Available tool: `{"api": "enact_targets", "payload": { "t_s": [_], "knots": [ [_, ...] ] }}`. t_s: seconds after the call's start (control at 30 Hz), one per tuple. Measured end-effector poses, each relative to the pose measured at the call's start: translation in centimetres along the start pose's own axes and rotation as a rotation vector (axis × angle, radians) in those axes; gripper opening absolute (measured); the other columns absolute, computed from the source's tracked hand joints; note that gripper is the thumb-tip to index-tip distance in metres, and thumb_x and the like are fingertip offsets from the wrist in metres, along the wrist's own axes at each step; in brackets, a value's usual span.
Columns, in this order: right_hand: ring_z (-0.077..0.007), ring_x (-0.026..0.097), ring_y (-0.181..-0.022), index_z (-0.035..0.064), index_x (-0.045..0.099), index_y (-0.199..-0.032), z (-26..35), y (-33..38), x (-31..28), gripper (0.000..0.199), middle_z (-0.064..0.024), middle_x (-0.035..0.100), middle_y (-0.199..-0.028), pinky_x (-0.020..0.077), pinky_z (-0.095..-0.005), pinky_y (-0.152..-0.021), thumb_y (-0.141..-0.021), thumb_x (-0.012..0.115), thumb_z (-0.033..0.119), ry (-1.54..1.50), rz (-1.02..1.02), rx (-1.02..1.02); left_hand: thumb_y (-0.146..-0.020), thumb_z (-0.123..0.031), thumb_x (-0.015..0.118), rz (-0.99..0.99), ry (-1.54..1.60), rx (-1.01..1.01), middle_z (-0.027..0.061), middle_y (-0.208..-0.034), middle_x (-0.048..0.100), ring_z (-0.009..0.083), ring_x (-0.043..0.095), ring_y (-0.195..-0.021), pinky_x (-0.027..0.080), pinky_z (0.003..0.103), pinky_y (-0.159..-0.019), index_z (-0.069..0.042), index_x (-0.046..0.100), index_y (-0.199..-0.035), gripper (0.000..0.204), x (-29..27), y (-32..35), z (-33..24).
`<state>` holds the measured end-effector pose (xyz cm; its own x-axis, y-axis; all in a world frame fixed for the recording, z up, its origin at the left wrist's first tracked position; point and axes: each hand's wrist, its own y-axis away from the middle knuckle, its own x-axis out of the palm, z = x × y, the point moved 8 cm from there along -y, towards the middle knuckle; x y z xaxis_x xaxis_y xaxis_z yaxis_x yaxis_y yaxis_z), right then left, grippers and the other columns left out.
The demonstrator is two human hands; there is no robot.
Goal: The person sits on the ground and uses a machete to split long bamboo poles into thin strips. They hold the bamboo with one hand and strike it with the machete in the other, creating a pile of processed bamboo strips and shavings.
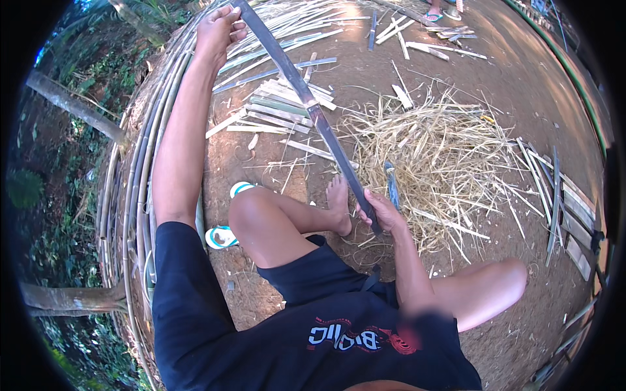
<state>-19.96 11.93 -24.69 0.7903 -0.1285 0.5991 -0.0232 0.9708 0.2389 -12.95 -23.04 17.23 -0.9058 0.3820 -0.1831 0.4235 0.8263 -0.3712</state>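
Observation:
A long, dark bamboo strip with a paler node near its middle slants across in front of me. At its far end, up at the left, my left hand is closed around the edge with the arm stretched out. My right hand grips the near end beside my bare foot, thumb along the strip. Just beyond the right hand, a narrow blue-grey piece lies at the edge of a heap of pale bamboo shavings; its kind I cannot make out.
Split bamboo pieces lie stacked beyond my left knee. Flip-flops sit beside that leg. Long bamboo poles run along the left, next to greenery. More slats lie at the right. Another person's sandalled foot shows at the far edge.

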Motion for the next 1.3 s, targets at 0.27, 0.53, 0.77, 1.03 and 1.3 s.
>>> {"api": "enact_targets", "payload": {
  "t_s": [0.27,0.53,0.77,1.03,1.3],
  "knots": [
    [-0.0083,0.048,-0.044,0.0042,0.061,-0.087,1.8,0.1,0.7,0.046,-0.0022,0.054,-0.058,0.0385,-0.0201,-0.042,-0.101,0.045,0.045,-0.018,-0.011,-0.05,-0.094,-0.019,0.062,0.106,-0.081,-0.008,0.0078,-0.102,0.064,0.0124,0.06,-0.085,0.055,0.025,-0.068,0.003,0.06,-0.12,0.034,2.9,2.8,2.3],
    [-0.0078,0.045,-0.043,0.0074,0.057,-0.092,1.8,0.0,0.0,0.027,0.0001,0.05,-0.059,0.0369,-0.0207,-0.04,-0.1,0.051,0.032,-0.061,-0.123,-0.098,-0.093,-0.038,0.063,0.25,-0.449,-0.077,0.0059,-0.097,0.066,0.012,0.061,-0.084,0.053,0.027,-0.066,-0.001,0.063,-0.118,0.045,5.0,8.6,8.1],
    [-0.0113,0.054,-0.054,0.0085,0.053,-0.097,3.7,-0.3,-0.2,0.017,-0.0006,0.054,-0.069,0.0467,-0.0247,-0.048,-0.098,0.056,0.025,-0.207,-0.19,-0.166,-0.084,-0.011,0.07,0.878,-0.65,0.307,0.0159,-0.108,0.066,0.0303,0.065,-0.097,0.053,0.039,-0.084,-0.005,0.067,-0.112,0.029,15.8,20.4,8.0],
    [-0.0119,0.06,-0.067,0.0064,0.059,-0.101,5.4,1.2,-1.2,0.024,-0.0026,0.061,-0.088,0.0503,-0.0258,-0.054,-0.093,0.057,0.029,-0.125,-0.421,-0.143,-0.088,-0.024,0.061,1.379,-0.614,0.781,0.0135,-0.126,0.054,0.034,0.059,-0.107,0.049,0.045,-0.093,-0.01,0.053,-0.126,0.041,20.6,35.3,2.9],
    [-0.0119,0.057,-0.051,0.0065,0.057,-0.1,9.4,1.8,-0.3,0.029,-0.0041,0.058,-0.066,0.0479,-0.0254,-0.045,-0.101,0.048,0.035,-0.195,-0.35,-0.278,-0.081,-0.007,0.061,0.86,-0.661,1.018,0.0134,-0.104,0.067,0.0263,0.065,-0.08,0.056,0.037,-0.074,-0.004,0.06,-0.107,0.026,20.1,29.8,2.0]
  ]
}}
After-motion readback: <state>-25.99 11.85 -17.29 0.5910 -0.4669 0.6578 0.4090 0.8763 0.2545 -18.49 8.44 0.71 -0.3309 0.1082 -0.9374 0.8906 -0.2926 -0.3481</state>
